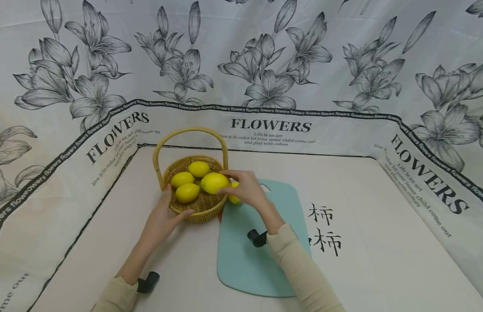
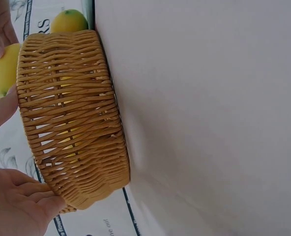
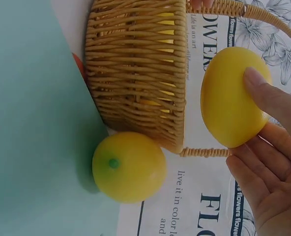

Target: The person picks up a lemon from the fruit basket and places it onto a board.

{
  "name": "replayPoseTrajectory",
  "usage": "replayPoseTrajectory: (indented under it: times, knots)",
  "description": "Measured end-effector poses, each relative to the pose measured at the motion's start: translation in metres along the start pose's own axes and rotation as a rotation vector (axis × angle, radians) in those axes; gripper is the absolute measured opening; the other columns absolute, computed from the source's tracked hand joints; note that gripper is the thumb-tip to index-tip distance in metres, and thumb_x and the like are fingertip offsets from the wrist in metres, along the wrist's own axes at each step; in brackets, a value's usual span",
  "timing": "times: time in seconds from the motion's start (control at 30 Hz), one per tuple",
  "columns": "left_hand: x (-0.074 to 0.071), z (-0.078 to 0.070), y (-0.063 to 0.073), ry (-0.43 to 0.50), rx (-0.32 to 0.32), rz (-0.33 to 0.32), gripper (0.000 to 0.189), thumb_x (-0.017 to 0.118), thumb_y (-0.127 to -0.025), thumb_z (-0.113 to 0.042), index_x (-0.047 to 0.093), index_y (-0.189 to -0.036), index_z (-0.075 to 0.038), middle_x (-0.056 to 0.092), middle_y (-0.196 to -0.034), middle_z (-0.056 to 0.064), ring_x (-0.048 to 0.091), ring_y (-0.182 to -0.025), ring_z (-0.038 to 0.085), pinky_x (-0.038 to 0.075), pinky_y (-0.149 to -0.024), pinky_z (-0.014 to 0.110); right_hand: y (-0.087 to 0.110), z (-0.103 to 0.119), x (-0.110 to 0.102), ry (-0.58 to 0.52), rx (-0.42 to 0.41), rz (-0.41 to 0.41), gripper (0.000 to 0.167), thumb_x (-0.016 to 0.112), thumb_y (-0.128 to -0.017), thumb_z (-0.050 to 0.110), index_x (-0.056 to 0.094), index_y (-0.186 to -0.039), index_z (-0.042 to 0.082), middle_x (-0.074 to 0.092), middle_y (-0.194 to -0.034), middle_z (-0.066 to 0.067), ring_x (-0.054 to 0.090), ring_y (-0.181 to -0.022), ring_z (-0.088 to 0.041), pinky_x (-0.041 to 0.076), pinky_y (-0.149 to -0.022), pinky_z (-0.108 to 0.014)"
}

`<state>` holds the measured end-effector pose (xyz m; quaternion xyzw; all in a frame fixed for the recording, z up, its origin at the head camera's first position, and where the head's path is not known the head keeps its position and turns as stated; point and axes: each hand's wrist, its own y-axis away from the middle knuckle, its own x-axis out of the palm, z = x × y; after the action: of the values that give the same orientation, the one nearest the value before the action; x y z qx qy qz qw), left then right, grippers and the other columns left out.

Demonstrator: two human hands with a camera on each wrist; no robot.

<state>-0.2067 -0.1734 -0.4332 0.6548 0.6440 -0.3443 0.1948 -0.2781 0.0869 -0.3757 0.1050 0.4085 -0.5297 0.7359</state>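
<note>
A wicker basket [image 1: 200,215] with an arched handle stands on the table with several yellow lemons [image 1: 187,193] inside. My left hand [image 1: 163,212] grips the basket's left side, the thumb along the near rim and the fingers round the outer wall. Over the basket's right part, my right hand [image 1: 245,188] pinches a lemon [image 3: 234,96] between thumb and fingers, above rim height. Another lemon [image 3: 129,167], with a green tip, sits on the cutting board against the basket's right side; in the head view the right hand partly covers it.
The light blue cutting board [image 1: 260,260] lies right of the basket. Something red [image 3: 79,66] peeks out between board and basket. Black characters [image 1: 327,240] are printed on the white tablecloth. A flower-print cloth [image 1: 272,134] rises behind and at both sides.
</note>
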Motion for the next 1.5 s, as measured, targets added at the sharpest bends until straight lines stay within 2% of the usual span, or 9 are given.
replayPoseTrajectory:
  times: [0.2,0.87,1.03,1.23,1.5]
  knots:
    - [0.0,0.0,-0.001,0.007,0.002,0.004,0.109,0.064,-0.085,-0.057,0.002,-0.152,0.002,0.004,-0.157,0.023,0.011,-0.143,0.041,0.019,-0.112,0.057,0.005,-0.006,-0.006,-0.013,-0.015,-0.011,0.055,0.081,-0.079,0.027,0.063,-0.127,0.006,0.063,-0.127,-0.007,0.056,-0.121,-0.023,0.045,-0.101,-0.036]
    - [0.0,-0.001,0.0,0.007,-0.003,0.001,0.106,0.068,-0.087,-0.048,0.002,-0.152,0.002,0.004,-0.158,0.021,0.011,-0.143,0.04,0.019,-0.113,0.056,0.022,-0.025,-0.024,-0.022,0.044,-0.068,0.054,0.081,-0.079,0.027,0.064,-0.126,0.007,0.064,-0.126,-0.006,0.057,-0.12,-0.022,0.046,-0.1,-0.035]
    - [-0.001,-0.002,0.0,0.007,0.001,0.0,0.107,0.067,-0.086,-0.05,0.002,-0.152,0.002,0.004,-0.158,0.022,0.011,-0.143,0.04,0.019,-0.113,0.057,0.026,-0.029,-0.029,-0.004,0.043,-0.088,0.053,0.081,-0.079,0.026,0.065,-0.126,0.007,0.064,-0.124,-0.007,0.058,-0.118,-0.024,0.047,-0.099,-0.038]
    - [-0.002,-0.003,0.0,0.011,0.008,-0.004,0.105,0.07,-0.087,-0.045,0.004,-0.152,0.004,0.005,-0.157,0.024,0.012,-0.143,0.041,0.019,-0.112,0.057,0.031,-0.036,-0.033,0.014,0.06,-0.093,0.054,0.081,-0.079,0.027,0.064,-0.126,0.007,0.065,-0.124,-0.007,0.059,-0.115,-0.025,0.049,-0.097,-0.041]
    - [0.0,-0.002,0.0,0.011,0.011,-0.007,0.104,0.07,-0.087,-0.044,0.004,-0.152,0.004,0.005,-0.158,0.023,0.012,-0.143,0.04,0.02,-0.112,0.057,0.038,-0.044,-0.038,0.006,0.088,-0.114,0.055,0.082,-0.078,0.026,0.064,-0.126,0.007,0.064,-0.125,-0.009,0.059,-0.116,-0.026,0.048,-0.098,-0.039]
